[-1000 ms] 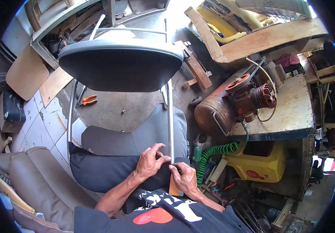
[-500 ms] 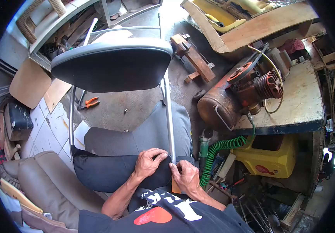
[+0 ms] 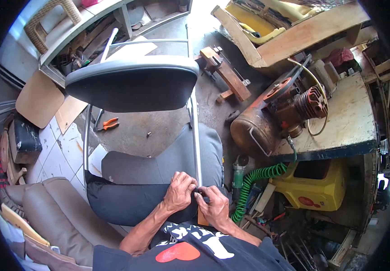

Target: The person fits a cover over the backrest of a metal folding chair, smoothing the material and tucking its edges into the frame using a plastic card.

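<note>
A chair with a silver tubular frame (image 3: 196, 149) lies tipped towards me, the dark underside of its padded seat (image 3: 131, 90) facing me. Black fabric (image 3: 127, 201) wraps the frame's near end, across my lap. My left hand (image 3: 179, 193) is closed, its fingers pinching the fabric's edge beside the right tube. Opposite it, my right hand (image 3: 215, 205) pinches the same edge with thumb and fingers, just below where the tube enters the fabric. The fingertips nearly meet and hide the exact spot they grip.
Orange-handled pliers (image 3: 109, 123) lie on the floor beyond the frame. To the right stand a rusty air compressor (image 3: 258, 126), a green coiled hose (image 3: 253, 185) and a yellow housing (image 3: 314, 185) under a bench (image 3: 348, 117). A brown cushion (image 3: 63, 207) is at my left.
My left hand has curled its fingers in closer to the tube. My right hand has turned, and its thumb and fingers now meet at the fabric edge. The view has shifted slightly.
</note>
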The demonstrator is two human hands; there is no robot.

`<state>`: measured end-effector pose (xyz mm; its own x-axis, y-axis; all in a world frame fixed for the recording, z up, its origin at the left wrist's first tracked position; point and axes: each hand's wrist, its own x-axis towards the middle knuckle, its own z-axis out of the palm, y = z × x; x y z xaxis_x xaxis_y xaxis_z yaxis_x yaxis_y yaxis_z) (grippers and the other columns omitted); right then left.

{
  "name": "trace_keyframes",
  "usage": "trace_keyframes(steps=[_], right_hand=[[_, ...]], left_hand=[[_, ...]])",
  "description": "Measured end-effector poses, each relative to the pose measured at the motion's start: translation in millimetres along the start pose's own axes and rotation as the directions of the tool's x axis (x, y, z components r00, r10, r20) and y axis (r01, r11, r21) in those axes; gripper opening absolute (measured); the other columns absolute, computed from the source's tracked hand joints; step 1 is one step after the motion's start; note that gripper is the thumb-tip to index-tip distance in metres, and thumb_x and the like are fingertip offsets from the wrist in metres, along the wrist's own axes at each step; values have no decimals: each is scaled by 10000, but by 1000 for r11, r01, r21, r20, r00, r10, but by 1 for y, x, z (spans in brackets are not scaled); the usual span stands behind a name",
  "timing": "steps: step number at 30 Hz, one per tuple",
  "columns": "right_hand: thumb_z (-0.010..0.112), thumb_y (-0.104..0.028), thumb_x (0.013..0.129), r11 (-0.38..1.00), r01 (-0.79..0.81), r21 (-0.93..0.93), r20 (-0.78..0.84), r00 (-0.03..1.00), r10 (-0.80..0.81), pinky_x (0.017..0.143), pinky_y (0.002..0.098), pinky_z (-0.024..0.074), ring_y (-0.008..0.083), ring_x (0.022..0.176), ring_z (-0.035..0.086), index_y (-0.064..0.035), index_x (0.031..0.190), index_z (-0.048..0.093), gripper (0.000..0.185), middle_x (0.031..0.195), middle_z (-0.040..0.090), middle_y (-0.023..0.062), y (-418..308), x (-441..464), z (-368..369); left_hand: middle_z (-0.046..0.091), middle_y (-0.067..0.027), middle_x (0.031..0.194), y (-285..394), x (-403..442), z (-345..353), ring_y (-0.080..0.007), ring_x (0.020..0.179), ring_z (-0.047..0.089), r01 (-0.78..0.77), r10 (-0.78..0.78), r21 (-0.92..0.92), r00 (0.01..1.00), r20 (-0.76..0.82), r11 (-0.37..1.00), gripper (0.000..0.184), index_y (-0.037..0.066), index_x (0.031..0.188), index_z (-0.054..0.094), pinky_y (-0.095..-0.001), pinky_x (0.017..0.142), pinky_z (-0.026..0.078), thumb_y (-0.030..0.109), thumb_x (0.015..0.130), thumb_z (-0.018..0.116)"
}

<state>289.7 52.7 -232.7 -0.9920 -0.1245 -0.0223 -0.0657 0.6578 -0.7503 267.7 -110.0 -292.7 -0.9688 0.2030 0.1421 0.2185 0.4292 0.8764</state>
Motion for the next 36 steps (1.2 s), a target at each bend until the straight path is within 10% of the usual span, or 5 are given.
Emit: trace_keyframes(steps=[14, 22, 25, 36], right_hand=[[714, -165, 917, 996, -40, -80, 0, 999, 40, 663, 443, 543, 355, 754, 679, -22, 934, 690, 146, 854, 671, 156, -12, 9, 10], [711, -155, 907, 989, -81, -123, 76, 993, 91, 689, 465, 534, 376, 745, 679, 6, 869, 690, 166, 819, 688, 184, -7, 19, 4], [742, -241, 912, 955, -278, -107, 79, 955, 287, 707, 411, 548, 303, 785, 714, 9, 893, 707, 253, 866, 716, 187, -2, 14, 2], [664, -404, 963, 832, -553, 49, 351, 789, 504, 658, 356, 514, 141, 725, 671, 14, 1036, 749, 433, 772, 730, 163, 22, 29, -14]], left_hand=[[674, -103, 861, -1, 2, -11, -292, 815, 611, 180, -202, -196, 974, -100, 964, 108, 33, 930, 715, -399, 780, 495, 124, 873, 720], [708, -157, 919, -17, 11, -19, -355, 933, 672, 253, -230, -112, 955, 189, 961, 298, 48, 1023, 737, -425, 847, 519, 326, 970, 644], [743, -216, 964, -19, 29, -30, -394, 901, 706, 489, -458, 99, 701, 547, 867, 520, 121, 1116, 761, -465, 812, 532, 570, 988, 531], [757, -176, 984, -15, 50, -18, -405, 980, 707, 597, -556, 136, 607, 567, 791, 578, 171, 1111, 781, -504, 849, 534, 656, 959, 506]])
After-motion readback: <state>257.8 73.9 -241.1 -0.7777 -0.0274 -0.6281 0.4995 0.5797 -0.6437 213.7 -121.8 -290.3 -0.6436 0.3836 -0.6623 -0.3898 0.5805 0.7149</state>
